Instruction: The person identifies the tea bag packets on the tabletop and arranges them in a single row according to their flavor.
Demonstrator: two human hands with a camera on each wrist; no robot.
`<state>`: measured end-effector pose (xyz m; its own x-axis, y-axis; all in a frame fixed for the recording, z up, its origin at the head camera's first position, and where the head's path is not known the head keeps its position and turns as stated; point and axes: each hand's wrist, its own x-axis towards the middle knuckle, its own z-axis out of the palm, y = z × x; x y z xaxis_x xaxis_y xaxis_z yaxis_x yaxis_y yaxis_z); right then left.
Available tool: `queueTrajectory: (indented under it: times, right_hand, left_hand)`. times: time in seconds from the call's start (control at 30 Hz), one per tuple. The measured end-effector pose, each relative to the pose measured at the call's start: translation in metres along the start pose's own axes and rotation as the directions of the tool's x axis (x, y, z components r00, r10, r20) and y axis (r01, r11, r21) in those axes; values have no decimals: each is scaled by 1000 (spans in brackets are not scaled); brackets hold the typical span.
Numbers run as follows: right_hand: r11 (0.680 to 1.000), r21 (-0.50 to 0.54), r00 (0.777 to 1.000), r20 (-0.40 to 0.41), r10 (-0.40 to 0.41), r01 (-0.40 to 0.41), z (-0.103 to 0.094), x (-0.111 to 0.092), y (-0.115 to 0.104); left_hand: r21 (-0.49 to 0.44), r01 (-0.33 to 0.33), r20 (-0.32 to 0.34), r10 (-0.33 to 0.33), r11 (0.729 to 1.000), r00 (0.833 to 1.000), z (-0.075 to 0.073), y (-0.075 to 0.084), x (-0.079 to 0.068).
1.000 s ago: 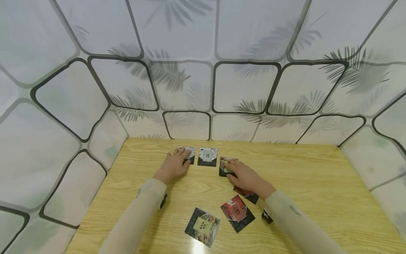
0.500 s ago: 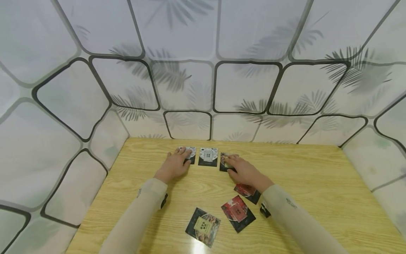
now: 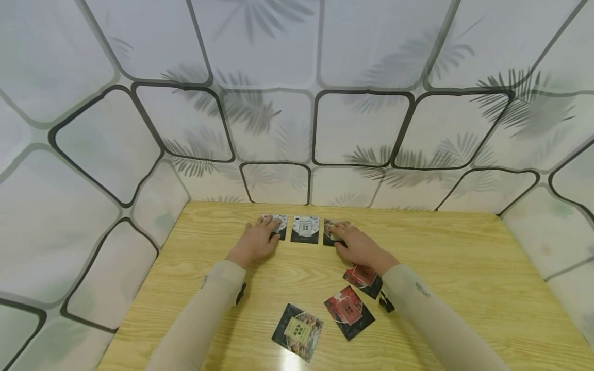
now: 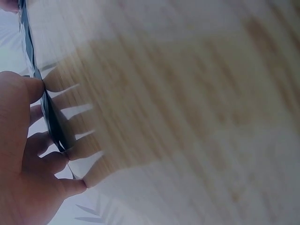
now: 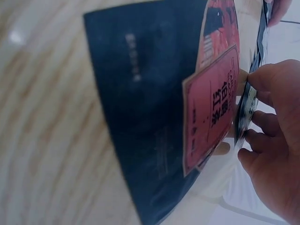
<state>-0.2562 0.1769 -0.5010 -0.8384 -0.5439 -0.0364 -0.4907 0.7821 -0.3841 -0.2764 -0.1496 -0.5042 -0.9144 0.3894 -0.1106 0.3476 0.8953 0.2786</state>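
My left hand (image 3: 255, 240) rests with spread fingers on a white-and-black tea sachet (image 3: 281, 233) at the left end of a row near the wall. In the left wrist view that sachet (image 4: 52, 123) lies edge-on beneath the fingertips. A matching white tea sachet (image 3: 305, 230) lies in the middle of the row, untouched. My right hand (image 3: 359, 246) touches a brown-and-black tea sachet (image 3: 328, 238) at the row's right end, partly covering it. Below the right wrist, a red tea sachet (image 3: 363, 278) is partly hidden; its pink label (image 5: 212, 105) shows large in the right wrist view.
Nearer on the wooden table (image 3: 223, 330) lie another red tea sachet (image 3: 349, 312) and a tea sachet with a yellow label (image 3: 297, 332), both turned at an angle. A patterned fabric wall (image 3: 274, 180) borders the table's back and sides.
My right hand has slid the brown tea sachet away from me, level with the two white ones. More of the red sachet under the wrist shows. The left hand stays in place.
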Motion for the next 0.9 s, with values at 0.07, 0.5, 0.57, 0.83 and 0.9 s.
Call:
queueTrajectory:
  times: [0.07, 0.5, 0.57, 0.83, 0.9]
  right_hand:
    - [1000, -3, 1000, -1, -1, 1, 0, 1, 1]
    - [1000, -6, 1000, 2, 6, -6, 2, 2, 2]
    - [1000, -6, 1000, 12, 21, -21, 1, 1, 0]
    - [999, -37, 1000, 2, 7, -7, -4, -3, -10]
    - [999, -45, 1000, 0, -20, 20, -5, -5, -16]
  left_hand:
    - [-2, 2, 3, -2, 1000, 1000, 0, 1, 0]
    - [-4, 15, 10, -15, 1000, 1000, 0, 1, 0]
    - [-6, 14, 9, -14, 1000, 1000, 0, 1, 1]
    - [-13, 5, 5, -5, 1000, 1000, -1, 2, 0]
    - [-14, 3, 4, -3, 1000, 1000, -1, 2, 0]
